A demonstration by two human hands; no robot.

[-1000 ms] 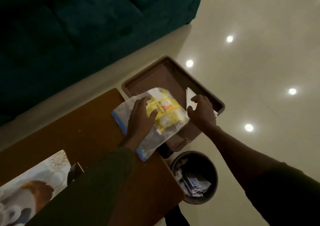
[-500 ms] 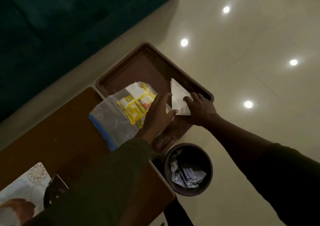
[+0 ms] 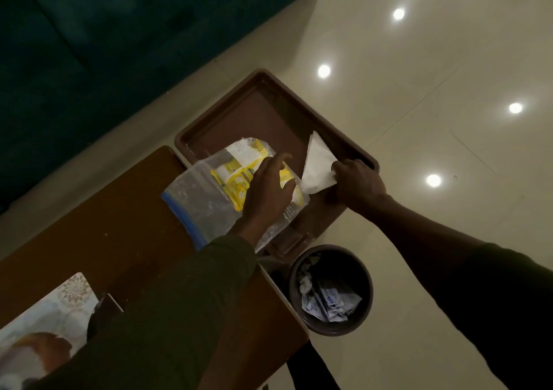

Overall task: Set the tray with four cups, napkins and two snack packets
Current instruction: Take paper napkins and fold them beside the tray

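A brown tray juts past the far end of a wooden table. A clear zip bag with a blue seal lies half on the tray, holding a yellow snack packet. My left hand rests on top of the bag, fingers spread over the packet. My right hand pinches the near corner of a white napkin folded into a triangle, which lies on the tray's right side. No cups are in view.
A dark round waste bin with crumpled paper stands on the shiny tiled floor just below the tray. A dark green sofa fills the upper left. A patterned mat lies at the table's near left.
The napkin has come into view under my right hand, which now pinches its corner. My left hand slid along the bag toward the tray. The view shifted, so everything sits lower.
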